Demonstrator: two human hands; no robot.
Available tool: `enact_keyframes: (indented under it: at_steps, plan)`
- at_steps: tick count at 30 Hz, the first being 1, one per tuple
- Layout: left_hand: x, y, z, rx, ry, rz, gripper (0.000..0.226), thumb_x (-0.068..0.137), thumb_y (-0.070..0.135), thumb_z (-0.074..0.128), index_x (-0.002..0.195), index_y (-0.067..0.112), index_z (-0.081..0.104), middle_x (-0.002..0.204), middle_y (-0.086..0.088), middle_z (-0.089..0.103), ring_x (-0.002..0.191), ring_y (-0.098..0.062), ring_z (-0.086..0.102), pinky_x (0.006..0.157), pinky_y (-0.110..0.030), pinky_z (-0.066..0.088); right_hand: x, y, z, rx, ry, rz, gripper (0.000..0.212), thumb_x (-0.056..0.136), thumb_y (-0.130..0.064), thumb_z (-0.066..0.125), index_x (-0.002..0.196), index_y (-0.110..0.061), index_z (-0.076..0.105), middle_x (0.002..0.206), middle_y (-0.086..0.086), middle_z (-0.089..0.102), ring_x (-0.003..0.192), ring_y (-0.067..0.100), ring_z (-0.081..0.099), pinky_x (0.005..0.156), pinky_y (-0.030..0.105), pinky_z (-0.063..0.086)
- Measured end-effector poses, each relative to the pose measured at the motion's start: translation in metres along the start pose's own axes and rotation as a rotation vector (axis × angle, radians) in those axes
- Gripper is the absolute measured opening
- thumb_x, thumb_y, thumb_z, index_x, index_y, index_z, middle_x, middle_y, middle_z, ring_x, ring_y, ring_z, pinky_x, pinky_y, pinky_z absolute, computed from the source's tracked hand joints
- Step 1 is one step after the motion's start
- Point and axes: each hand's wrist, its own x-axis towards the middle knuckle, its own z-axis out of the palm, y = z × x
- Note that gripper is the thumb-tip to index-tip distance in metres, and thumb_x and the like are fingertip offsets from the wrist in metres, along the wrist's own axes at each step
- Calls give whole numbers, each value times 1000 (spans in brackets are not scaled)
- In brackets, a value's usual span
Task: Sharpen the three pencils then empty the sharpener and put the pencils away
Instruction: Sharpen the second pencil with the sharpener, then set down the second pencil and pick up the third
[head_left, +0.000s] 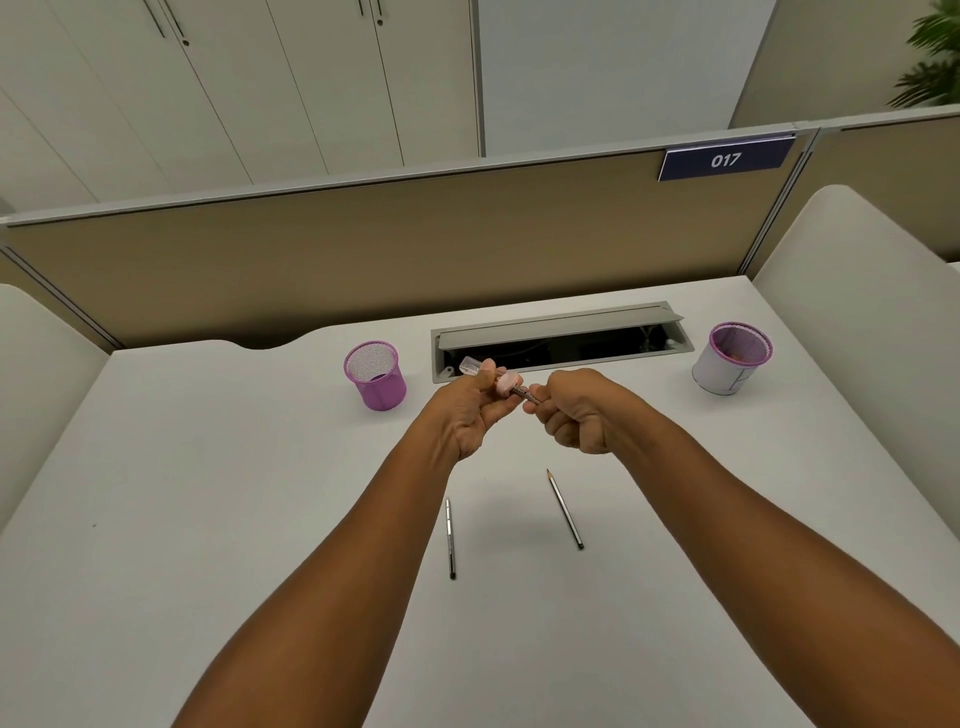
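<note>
Toward the far edge of the desk (208, 519), left of the middle, stood a purple mesh cup (375, 375), and nothing could be seen standing up out of it. Right of it, held above the desk, the left hand (475, 415) gripped a small sharpener (493, 376) with a clear shavings chamber, fingers and thumb curled around it. A pencil (530, 397) was pushed into the sharpener, and the right hand (582, 410) pinched its shaft with curled fingers just beside the left, as if turning it. Nearer the front edge two more pencils lay flat and apart: the left pencil (450, 540), whose tip was too small to judge, and the right pencil (565, 509), which showed a fine point at its far end. By that evidence, one pencil looked finished, one was being sharpened, and the third might have been either. Behind the hands the cable tray (561, 338) sat open in the desk near the far edge. Toward the far right corner stood a second mesh cup (732, 358), purple-rimmed with a pale wrap, holding something small and orange that could not be identified. Emptying the sharpener and putting all three pencils away remained to be done.
</note>
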Motion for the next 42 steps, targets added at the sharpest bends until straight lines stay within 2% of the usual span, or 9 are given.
enact_keyframes:
  at_steps: [4,8,12,17,21,27,32,37,42]
  plan:
    - [1,-3,-2,-31,20,10,39,100,18,50,134,0,49,105,-20,66,84,-27,68,86,-38,55,0,7,-2,-208,72,-143,34,101,-22,41,87,-2,65,64,4,46,51,11,30,43,21,25]
    - [5,1,-7,-119,48,27,42,102,11,44,144,9,40,95,-18,64,98,-31,63,91,-42,51,2,17,-7,-363,99,-266,30,99,-24,43,87,-8,66,74,4,51,61,15,38,53,24,32]
    - [6,3,-9,-138,52,25,41,102,10,44,143,9,43,96,-20,65,89,-31,65,91,-44,52,9,25,-11,-406,125,-343,26,99,-29,46,95,-11,65,82,3,57,67,15,44,59,25,37]
    - [8,3,-9,-165,47,25,42,102,7,43,143,9,42,113,-22,61,103,-34,62,93,-45,50,20,34,-12,-426,138,-410,22,98,-34,50,95,-15,60,90,0,61,76,13,49,71,28,42]
    - [10,4,-14,-200,56,27,41,101,5,44,142,9,44,116,-23,61,103,-36,63,92,-45,52,22,39,-14,-439,125,-441,19,98,-32,50,93,-15,58,85,-2,59,75,11,50,63,24,41]
    - [16,1,-23,-244,75,-4,40,101,7,44,141,9,44,116,-23,60,114,-36,61,102,-44,47,39,53,-19,-403,155,-408,11,95,-24,53,98,-15,58,90,0,57,75,13,50,66,26,43]
    - [22,-12,-33,-276,92,-54,33,101,5,43,134,8,48,101,-22,63,106,-32,61,102,-44,47,59,74,-26,-412,306,-391,13,89,-16,56,100,-13,62,96,0,59,77,11,52,58,21,40]
    - [31,-31,-39,-278,87,-98,23,101,6,44,124,5,49,97,-22,62,101,-30,60,96,-45,51,76,101,-36,-470,409,-336,19,87,-14,56,102,-13,69,96,-1,63,86,15,55,62,22,44]
    - [39,-49,-47,-279,105,-148,17,101,3,44,116,7,51,97,-21,62,101,-30,59,98,-46,49,89,125,-39,-481,443,-242,16,83,-17,56,94,-18,68,94,-1,64,69,18,63,53,27,52]
